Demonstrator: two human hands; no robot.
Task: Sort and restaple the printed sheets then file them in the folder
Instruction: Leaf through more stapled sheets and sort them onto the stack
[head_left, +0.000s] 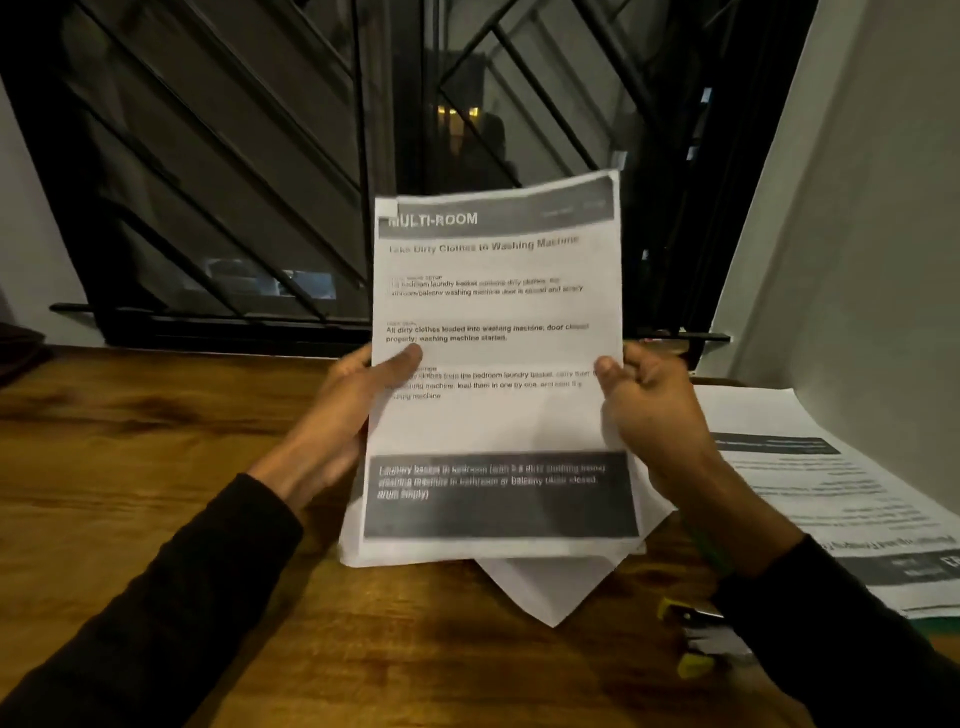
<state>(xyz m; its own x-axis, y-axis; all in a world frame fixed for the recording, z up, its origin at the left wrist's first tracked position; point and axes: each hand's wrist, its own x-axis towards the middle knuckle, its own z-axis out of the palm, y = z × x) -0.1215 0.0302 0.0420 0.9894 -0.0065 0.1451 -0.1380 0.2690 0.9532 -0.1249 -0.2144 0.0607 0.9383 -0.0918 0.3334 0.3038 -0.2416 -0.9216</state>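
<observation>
Room: bare desk (156, 467) to my left; window grille (234, 171) behind, wall close on the right.
Left hand (343, 410): thumb on the front of the printed sheets (498, 364), fingers curled behind the left edge, gripping.
Right hand (649, 410): grips the right edge, thumb in front.
Sheets: held upright above the desk; lower corners fan out unevenly.
Nearby: second stack of printouts (831, 493) lying right; yellow-and-black tool (691, 639), blurred, under my right forearm.

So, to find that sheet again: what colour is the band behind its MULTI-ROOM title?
Dark grey header band, white lettering; seen in the head view.
</observation>
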